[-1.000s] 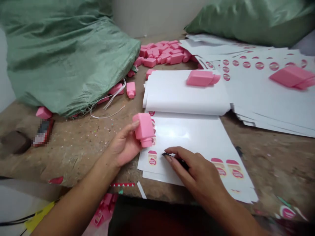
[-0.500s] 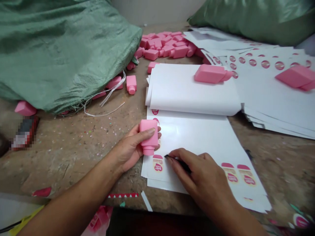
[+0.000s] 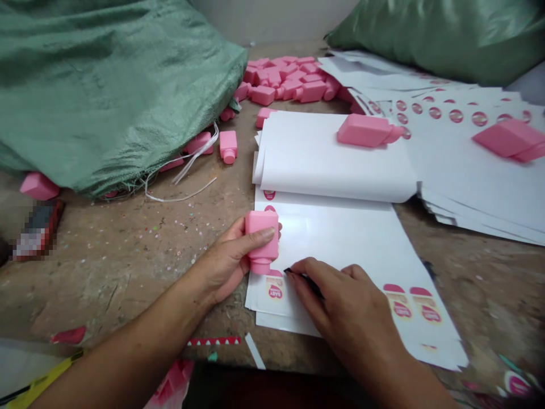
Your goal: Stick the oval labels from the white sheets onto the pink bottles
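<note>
My left hand (image 3: 227,261) grips a small pink plastic bottle (image 3: 261,240), neck pointing down, at the left edge of a white sticker sheet (image 3: 349,244). My right hand (image 3: 344,309) rests on that sheet, fingers pinched round a thin dark tool (image 3: 304,278) whose tip sits beside a pink-and-cream sticker (image 3: 275,287). Two more such stickers (image 3: 411,304) lie near the sheet's right edge.
A green woven sack (image 3: 106,85) spills pink bottles (image 3: 289,79) onto the brown table. Folded-back sheets (image 3: 332,165) carry a pink bottle (image 3: 366,130); another bottle (image 3: 511,139) lies on round-sticker sheets (image 3: 447,111) at right. A second green sack (image 3: 434,31) sits behind.
My left hand has brought the pink bottle lower and rightward, turned neck down, closer to the tool tip. My right hand has barely shifted.
</note>
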A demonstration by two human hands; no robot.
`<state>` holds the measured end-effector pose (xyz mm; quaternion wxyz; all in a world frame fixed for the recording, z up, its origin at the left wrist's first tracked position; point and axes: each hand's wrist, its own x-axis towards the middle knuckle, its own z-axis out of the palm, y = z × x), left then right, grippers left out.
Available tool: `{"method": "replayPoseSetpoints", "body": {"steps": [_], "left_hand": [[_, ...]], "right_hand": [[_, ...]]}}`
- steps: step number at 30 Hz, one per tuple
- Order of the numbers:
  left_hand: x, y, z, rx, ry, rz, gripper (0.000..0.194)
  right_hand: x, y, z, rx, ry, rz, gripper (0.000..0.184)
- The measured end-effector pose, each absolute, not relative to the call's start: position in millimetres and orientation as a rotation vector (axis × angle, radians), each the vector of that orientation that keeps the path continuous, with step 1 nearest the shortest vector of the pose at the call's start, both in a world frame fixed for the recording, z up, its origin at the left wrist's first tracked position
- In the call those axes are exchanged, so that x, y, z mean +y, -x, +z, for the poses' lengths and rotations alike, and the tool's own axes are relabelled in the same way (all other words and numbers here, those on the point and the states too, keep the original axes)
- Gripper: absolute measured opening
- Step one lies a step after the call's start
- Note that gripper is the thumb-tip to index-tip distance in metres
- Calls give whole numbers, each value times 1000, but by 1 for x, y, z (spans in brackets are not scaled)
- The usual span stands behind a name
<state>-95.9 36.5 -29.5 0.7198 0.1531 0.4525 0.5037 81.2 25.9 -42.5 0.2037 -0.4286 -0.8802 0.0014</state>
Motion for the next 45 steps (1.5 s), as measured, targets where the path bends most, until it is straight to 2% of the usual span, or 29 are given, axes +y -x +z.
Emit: {"method": "replayPoseSetpoints", "body": {"steps": [3,7,9,17,22,29,31,36,42,45], "left_hand": [[36,96,-29,1007,-332,1116,35],[36,96,-29,1007,-333,1119,36],[36,96,-29,1011,-325,1121,36],[37,95,-28,1023,-307,1130,35],[36,95,-27,1018,-312,1139,32],[36,95,-30,999,-315,1138,32],[36,94,-31,1007,-312,1135,32],[36,94,-29,1014,-304,1153,33],[36,95,-29,1010,-272,1160,31],[38,96,-31,1012,-280,1164,32]], "right_hand": [[26,-83,-43,-2459,1226,25,32],[29,-89,-43,-2402,1289,460,21],[29,-92,-43,-2357,1311,571,18],[24,-89,-47,-2416,1239,179,26],[24,-87,-47,-2409,1200,141,32],[23,-84,-45,-2432,1200,34,31],[25,-84,-44,-2438,1229,111,28],[28,-87,-44,-2370,1306,559,21],[5,-94,-42,-2443,1267,497,37],[-11,-100,-24,-2407,1118,907,40]]}}
